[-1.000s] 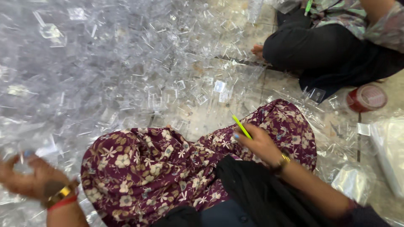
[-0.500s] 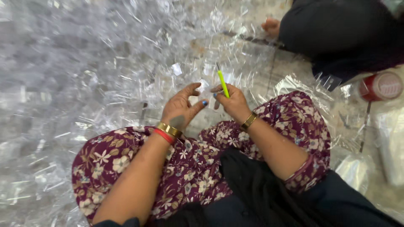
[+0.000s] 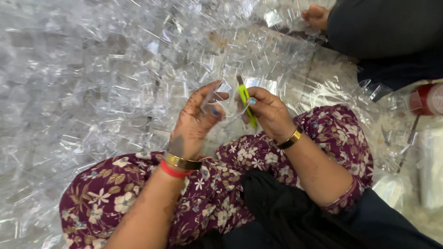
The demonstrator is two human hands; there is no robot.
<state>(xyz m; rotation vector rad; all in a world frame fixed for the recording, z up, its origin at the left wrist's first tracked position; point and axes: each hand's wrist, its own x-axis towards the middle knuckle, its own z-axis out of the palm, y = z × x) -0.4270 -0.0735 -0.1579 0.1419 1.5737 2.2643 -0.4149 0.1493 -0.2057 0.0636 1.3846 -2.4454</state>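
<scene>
Two hands raised over lap. Small clear plastic piece (image 3: 220,99) pinched in left hand (image 3: 196,122), steadied for trimming. Yellow-green knife (image 3: 245,100) clenched in right hand (image 3: 270,113), blade met against piece. Clear plastic heap (image 3: 92,74) spread on floor around.

Clear plastic piece (image 3: 220,102): small, transparent, thin-walled; we hold it raised above our lap, pinched at its left side. Cutter (image 3: 246,102): slim, yellow-green, short blade uppermost, near upright, touching the piece's right edge.

A heap of clear plastic pieces (image 3: 106,78) is crowding everything ahead and left; another person's leg (image 3: 383,27) is blocking the upper right.
</scene>
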